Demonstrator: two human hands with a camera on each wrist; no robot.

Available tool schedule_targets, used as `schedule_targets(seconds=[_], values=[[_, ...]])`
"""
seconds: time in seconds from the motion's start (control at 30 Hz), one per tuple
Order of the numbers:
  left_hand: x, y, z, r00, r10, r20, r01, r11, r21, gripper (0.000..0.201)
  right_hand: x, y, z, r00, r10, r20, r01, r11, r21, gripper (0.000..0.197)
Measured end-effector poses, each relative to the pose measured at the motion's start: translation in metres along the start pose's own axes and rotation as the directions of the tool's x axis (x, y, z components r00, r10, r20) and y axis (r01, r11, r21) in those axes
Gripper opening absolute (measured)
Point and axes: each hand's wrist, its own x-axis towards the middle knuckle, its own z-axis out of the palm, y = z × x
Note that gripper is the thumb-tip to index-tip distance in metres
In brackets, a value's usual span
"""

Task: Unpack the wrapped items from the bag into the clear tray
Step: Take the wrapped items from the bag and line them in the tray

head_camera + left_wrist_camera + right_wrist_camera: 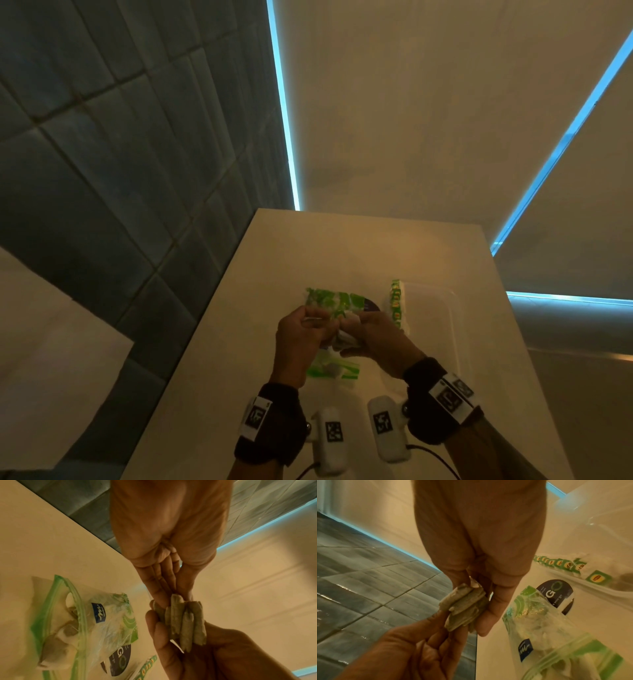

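Over the pale table [233, 359], both hands hold one bundle of several flat, grey-green wrapped items [345, 337] [185, 623] [464, 608]. My right hand [359, 329] [476, 593] grips the bundle between thumb and fingers. The left hand [317, 322] [172, 589] pinches its other end. The green and clear zip bag [329, 301] [106, 615] [530, 622] lies flat on the table under the hands, with a few pieces showing inside. At the right stands the clear tray [448, 308] [599, 527].
A row of green and yellow tagged packets [397, 305] [559, 563] stands along the tray's left wall. The table's left edge drops to a dark tiled floor [102, 171]. Pale blinds with blue light strips hang behind the table.
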Motion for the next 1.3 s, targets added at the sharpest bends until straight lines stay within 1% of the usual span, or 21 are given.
schedule_targets(seconds=[0.1,0.23,0.37,0.47,0.57,0.73,0.83,0.93,1.0,1.1,1.2,1.3], values=[[-0.001,0.001,-0.003,0.999,-0.023,0.036,0.024,0.999,-0.03,0.024,-0.002,-0.002,-0.001,1.0,-0.006,0.03,0.006,1.0,-0.005,0.026],[-0.002,0.004,-0.006,0.998,-0.037,0.046,0.042,0.993,-0.106,0.024,-0.004,-0.005,-0.002,0.995,0.017,0.094,-0.02,1.0,0.024,0.035],[0.0,0.003,-0.007,0.999,-0.039,0.011,0.04,0.987,-0.157,0.023,-0.009,-0.006,-0.009,0.992,0.05,0.112,-0.069,0.983,0.173,0.037],[0.001,0.002,-0.009,0.999,-0.037,0.021,0.04,0.988,-0.146,0.023,-0.011,-0.002,-0.014,0.995,0.056,0.084,-0.074,0.969,0.234,0.034],[0.0,0.004,-0.008,0.998,-0.018,0.064,0.024,0.996,-0.091,0.024,-0.01,-0.002,-0.012,0.999,0.039,0.027,-0.044,0.981,0.187,0.034],[0.001,0.008,-0.007,0.997,0.0,0.072,0.002,1.0,-0.023,0.025,-0.009,-0.004,-0.011,1.0,-0.017,-0.019,0.018,0.996,0.082,0.039],[0.003,0.008,-0.008,0.998,0.021,0.059,-0.022,1.0,0.021,0.028,-0.01,-0.005,-0.012,1.0,-0.009,-0.003,0.01,0.997,0.075,0.038],[0.002,0.009,-0.006,0.998,0.043,0.038,-0.045,0.997,0.055,0.031,-0.015,-0.004,-0.015,0.996,0.024,0.089,-0.032,0.995,0.091,0.035],[0.003,0.008,-0.005,0.999,0.029,0.034,-0.031,0.998,0.057,0.033,-0.016,-0.001,-0.017,0.993,0.011,0.116,-0.019,0.997,0.07,0.033],[0.005,0.009,-0.001,0.999,-0.004,0.044,0.002,0.999,0.044,0.033,-0.015,0.005,-0.018,0.997,-0.04,0.065,0.039,0.999,0.021,0.033],[0.005,0.011,0.003,0.996,-0.035,0.077,0.031,0.998,0.054,0.035,-0.016,0.008,-0.018,0.996,-0.088,0.036,0.086,0.995,0.052,0.026],[0.005,0.014,0.007,0.994,-0.035,0.101,0.028,0.997,0.066,0.042,-0.017,0.011,-0.021,0.994,-0.108,0.023,0.105,0.99,0.094,0.028]])
